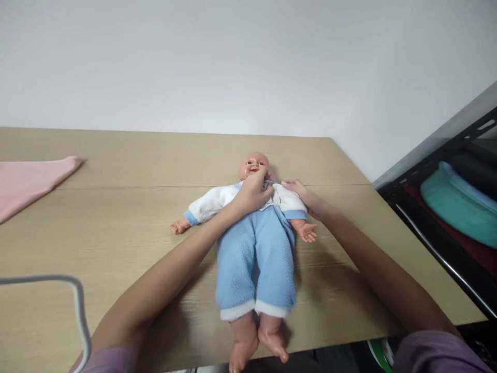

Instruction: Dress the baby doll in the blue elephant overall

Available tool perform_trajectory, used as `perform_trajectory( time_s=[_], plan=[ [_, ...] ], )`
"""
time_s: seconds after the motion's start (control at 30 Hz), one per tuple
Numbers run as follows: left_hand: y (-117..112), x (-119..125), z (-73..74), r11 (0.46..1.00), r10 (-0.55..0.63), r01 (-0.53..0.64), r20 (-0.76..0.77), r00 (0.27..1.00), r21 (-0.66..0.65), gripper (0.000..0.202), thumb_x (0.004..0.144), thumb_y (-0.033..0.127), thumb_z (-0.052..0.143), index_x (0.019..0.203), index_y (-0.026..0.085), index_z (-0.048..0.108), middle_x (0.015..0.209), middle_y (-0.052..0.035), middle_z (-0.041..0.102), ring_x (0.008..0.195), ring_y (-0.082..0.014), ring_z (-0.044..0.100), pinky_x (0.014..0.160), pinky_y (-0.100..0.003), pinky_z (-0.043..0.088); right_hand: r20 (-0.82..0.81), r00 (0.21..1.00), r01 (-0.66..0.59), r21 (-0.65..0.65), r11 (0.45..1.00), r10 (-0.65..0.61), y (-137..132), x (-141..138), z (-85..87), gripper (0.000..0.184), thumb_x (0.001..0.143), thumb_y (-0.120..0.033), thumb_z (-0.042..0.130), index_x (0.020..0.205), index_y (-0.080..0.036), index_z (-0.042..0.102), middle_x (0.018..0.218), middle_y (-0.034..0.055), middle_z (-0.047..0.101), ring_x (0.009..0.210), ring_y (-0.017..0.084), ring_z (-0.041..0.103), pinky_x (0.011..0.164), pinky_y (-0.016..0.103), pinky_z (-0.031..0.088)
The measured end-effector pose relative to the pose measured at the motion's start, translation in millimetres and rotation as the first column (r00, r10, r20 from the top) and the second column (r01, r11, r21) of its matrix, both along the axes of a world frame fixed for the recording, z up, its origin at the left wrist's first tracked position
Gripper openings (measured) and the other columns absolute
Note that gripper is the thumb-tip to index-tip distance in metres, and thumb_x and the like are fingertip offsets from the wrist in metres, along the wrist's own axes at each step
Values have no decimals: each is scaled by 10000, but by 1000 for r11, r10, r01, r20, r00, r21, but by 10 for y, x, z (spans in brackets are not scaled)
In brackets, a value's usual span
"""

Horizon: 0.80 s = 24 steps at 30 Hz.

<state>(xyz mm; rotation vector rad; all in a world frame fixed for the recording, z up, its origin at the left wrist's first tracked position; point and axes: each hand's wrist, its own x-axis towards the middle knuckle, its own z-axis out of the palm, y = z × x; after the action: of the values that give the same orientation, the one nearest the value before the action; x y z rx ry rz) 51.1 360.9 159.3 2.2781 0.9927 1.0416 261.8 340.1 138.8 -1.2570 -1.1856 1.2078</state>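
A baby doll (254, 165) lies on its back on the table, head away from me and bare feet at the near edge. It wears a white shirt with blue cuffs (212, 202) and fluffy blue trousers (254, 259) with white hems. My left hand (254, 191) is closed at the shirt's collar, just under the doll's chin, its fingertips partly hidden. At the doll's shoulder on the right side, my right hand (305, 197) grips the shirt's upper sleeve, with some fingers out of sight.
A pink cloth (34, 181) lies on the wooden table (128, 160) at the far left. A grey-white cable (77, 300) bends across the near left. To the right stands a black metal rack (423, 233) holding a teal item (458, 207). A white wall rises behind the table.
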Motion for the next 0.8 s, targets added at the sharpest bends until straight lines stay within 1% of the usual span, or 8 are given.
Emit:
perform_trajectory(
  time_s=[0.1, 0.17, 0.33, 0.43, 0.53, 0.63, 0.73, 0.8],
  plan=[
    [-33, 13, 18, 999, 29, -29, -8, 1000, -17, 204, 882, 118, 576, 1063, 211, 580, 1006, -84, 750, 886, -241, 686, 813, -362, 513, 192, 972, -124, -54, 991, 132, -237, 233, 72, 670, 760, -466, 995, 1331, -262, 710, 1234, 85, 808, 1090, 297, 775, 899, 415, 663],
    [-60, 25, 35, 999, 42, -42, -5, 999, -20, 160, 911, 152, 589, 1057, 216, 567, 1009, -90, 755, 873, -243, 687, 809, -368, 512, 390, 895, -223, -31, 974, 217, -393, 422, 148, 863, 722, -434, 1020, 1486, -300, 643, 1381, 113, 774, 1237, 350, 752, 971, 474, 656],
    [-130, 60, 75, 998, 61, -60, -31, 998, 14, 39, 1037, 269, 565, 1036, 234, 548, 1036, -108, 764, 958, -279, 712, 871, -402, 531, 710, 669, -403, 99, 910, 219, -473, 922, 308, 649, 842, -473, 922, 1448, -340, 731, 1501, 99, 748, 1352, 429, 701, 1139, 610, 567],
    [-154, 54, 95, 990, 137, -132, -101, 985, 56, 55, 1080, 260, 523, 1074, 229, 568, 1024, -116, 765, 969, -305, 712, 866, -422, 524, 771, 609, -376, 75, 924, 185, -359, 1193, 288, 569, 835, -576, 912, 1323, -304, 805, 1347, 112, 825, 1176, 406, 767, 1008, 538, 615],
    [-130, 6, 112, 972, 219, -199, -169, 961, 126, 72, 1094, 257, 538, 1128, 227, 594, 1065, -131, 766, 1062, -335, 697, 888, -433, 524, 779, 605, -321, 51, 946, 163, -265, 1364, 184, 555, 851, -662, 862, 1255, -284, 817, 1250, 109, 846, 1006, 343, 780, 875, 469, 617],
    [-75, -60, 134, 961, 236, -194, -214, 948, 198, 88, 1114, 266, 530, 1146, 233, 604, 1141, -149, 765, 1184, -349, 648, 930, -442, 529, 790, 612, -323, 190, 927, 51, -267, 1327, 102, 579, 883, -664, 815, 1297, -261, 776, 1306, 131, 810, 1116, 361, 748, 965, 510, 593],
    [-54, -110, 193, 949, 227, -158, -245, 943, 274, 147, 1131, 275, 478, 1140, 229, 617, 1229, -170, 746, 1255, -359, 592, 1000, -466, 523, 743, 639, -281, 466, 839, -199, -398, 1041, 111, 425, 931, -573, 776, 1228, -269, 771, 1300, 133, 790, 1289, 405, 674, 1144, 608, 482],
    [-83, -128, 271, 948, 164, -78, -265, 950, 308, 181, 1130, 311, 480, 1131, 214, 633, 1260, -183, 719, 1248, -364, 582, 1068, -492, 498, 720, 671, -327, 501, 801, -176, -538, 775, 144, 243, 960, -489, 756, 1108, -298, 781, 1165, 109, 809, 1189, 391, 698, 1138, 610, 465]
  ],
)
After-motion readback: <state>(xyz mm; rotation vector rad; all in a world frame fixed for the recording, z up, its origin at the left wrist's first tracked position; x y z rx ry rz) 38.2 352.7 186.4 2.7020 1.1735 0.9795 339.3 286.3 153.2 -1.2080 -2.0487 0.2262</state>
